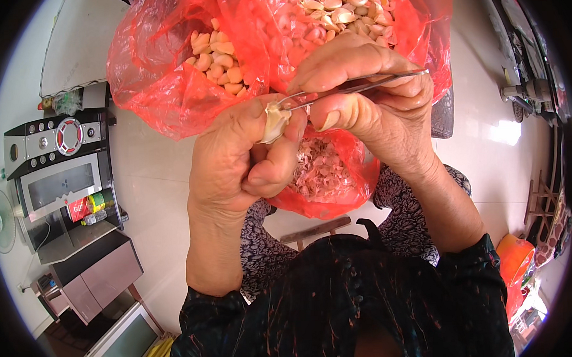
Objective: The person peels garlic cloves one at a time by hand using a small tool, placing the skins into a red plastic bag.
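Note:
Between the thumb and fingers of my left hand point(238, 156) is a garlic clove point(277, 123) with papery skin on it. My right hand point(372, 90) grips metal tweezers point(358, 85), whose tips touch the top of the clove. Behind my left hand, peeled garlic cloves point(218, 58) lie in a red plastic bag point(146, 103). Farther right, beyond my right hand, unpeeled garlic cloves point(346, 11) fill another part of the red plastic. Below both hands, a smaller red bag point(334, 207) holds loose garlic skins point(321, 172).
A cabinet point(59, 172) with a speaker-like front panel stands at the left, near a fan point(1, 221). The floor point(154, 192) is pale tile. A wooden stool edge point(316, 228) shows between my patterned trouser legs point(405, 221). An orange plastic object point(513, 260) is at the lower right.

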Tool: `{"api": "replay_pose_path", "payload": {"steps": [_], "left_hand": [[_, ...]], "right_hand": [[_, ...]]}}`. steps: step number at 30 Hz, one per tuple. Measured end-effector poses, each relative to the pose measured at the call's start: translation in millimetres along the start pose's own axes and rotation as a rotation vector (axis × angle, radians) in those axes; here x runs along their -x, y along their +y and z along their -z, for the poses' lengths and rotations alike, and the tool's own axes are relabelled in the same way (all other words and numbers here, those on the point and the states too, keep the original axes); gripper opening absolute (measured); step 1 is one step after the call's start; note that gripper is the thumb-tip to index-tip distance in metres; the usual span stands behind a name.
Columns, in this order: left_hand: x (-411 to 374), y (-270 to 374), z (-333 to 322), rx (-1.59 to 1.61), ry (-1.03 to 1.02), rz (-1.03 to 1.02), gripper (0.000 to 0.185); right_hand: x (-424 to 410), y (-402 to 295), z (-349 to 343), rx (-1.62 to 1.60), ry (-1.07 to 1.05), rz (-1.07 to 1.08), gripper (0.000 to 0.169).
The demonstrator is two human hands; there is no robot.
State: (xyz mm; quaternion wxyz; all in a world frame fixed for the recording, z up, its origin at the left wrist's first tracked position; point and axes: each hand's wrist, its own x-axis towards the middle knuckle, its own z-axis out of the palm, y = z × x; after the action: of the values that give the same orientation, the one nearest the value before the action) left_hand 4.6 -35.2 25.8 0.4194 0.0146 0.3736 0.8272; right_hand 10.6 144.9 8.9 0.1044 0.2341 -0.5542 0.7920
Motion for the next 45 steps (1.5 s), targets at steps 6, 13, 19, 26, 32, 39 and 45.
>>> {"api": "replay_pose_path", "payload": {"steps": [6, 13, 19, 26, 32, 39, 45], "left_hand": [[1.7, 2.2, -2.7, -0.079, 0.069, 0.033, 0.034], [3.0, 2.0, -1.1, -0.040, 0.050, 0.011, 0.032], [2.5, 2.9, -2.7, -0.065, 0.067, 0.032, 0.030], [2.6, 2.5, -2.9, -0.056, 0.079, 0.026, 0.029], [3.4, 3.3, -3.3, -0.030, 0.076, 0.044, 0.030], [3.2, 6.7, -3.6, -0.008, 0.061, 0.034, 0.030], [3.6, 8.2, -2.9, -0.008, 0.064, 0.054, 0.030]], "right_hand": [[-2.3, 1.9, 4.3, 0.067, -0.077, 0.060, 0.021], [-1.9, 1.1, 0.7, 0.015, -0.057, 0.038, 0.023], [-1.3, -0.3, 0.4, 0.004, -0.044, 0.016, 0.024], [-1.3, -2.3, 1.2, 0.017, -0.014, 0.013, 0.024], [-4.0, -1.1, 5.4, 0.155, -0.068, 0.078, 0.023], [-2.9, 0.6, 4.7, 0.176, -0.045, 0.089, 0.023], [-5.4, -3.0, 4.3, 0.135, -0.022, 0.046, 0.028]]}}
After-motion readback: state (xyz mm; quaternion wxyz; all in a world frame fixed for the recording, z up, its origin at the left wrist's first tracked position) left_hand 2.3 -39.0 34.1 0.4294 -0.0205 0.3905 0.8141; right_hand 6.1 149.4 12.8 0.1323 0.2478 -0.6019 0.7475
